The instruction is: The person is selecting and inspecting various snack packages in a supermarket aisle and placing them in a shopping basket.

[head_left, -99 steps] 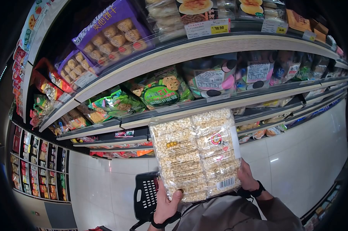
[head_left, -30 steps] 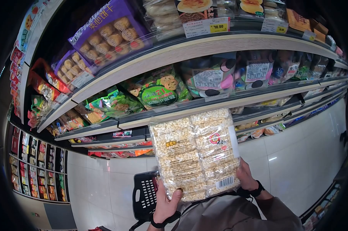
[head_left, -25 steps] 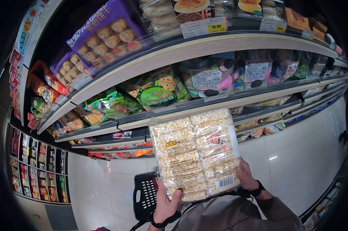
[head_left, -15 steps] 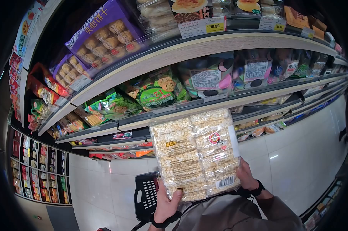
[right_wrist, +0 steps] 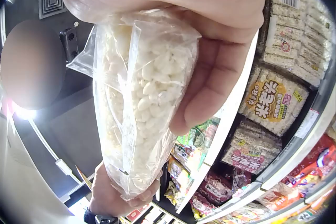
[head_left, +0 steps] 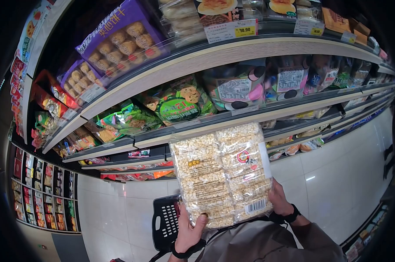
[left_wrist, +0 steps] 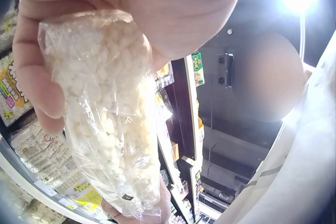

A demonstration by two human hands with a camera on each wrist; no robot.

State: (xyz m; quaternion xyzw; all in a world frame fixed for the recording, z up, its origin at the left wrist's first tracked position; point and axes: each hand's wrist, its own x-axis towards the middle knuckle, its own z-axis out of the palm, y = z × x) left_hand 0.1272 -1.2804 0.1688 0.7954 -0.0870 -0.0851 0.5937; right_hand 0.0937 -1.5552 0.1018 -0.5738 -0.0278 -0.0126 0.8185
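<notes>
Far left, a purple biscuit bag [head_left: 121, 43] stands on the upper shelf [head_left: 232, 49]. Below it, a black basket [head_left: 156, 220] shows just left of the person. Left hand [head_left: 188, 231]: thumb laid over the front of the puffed-rice pack [head_left: 221, 174] at its lower left corner, fingers curled round the edge. The pack is held up between both hands, before the shelves; its long axis runs away from the body, far end leaning slightly left. Most of it extends forward beyond the fingers. Right hand [head_left: 281, 200]: grips the lower right edge, beside the barcode [head_left: 255, 206]. Both hands touch the pack; neither is nearer.
</notes>
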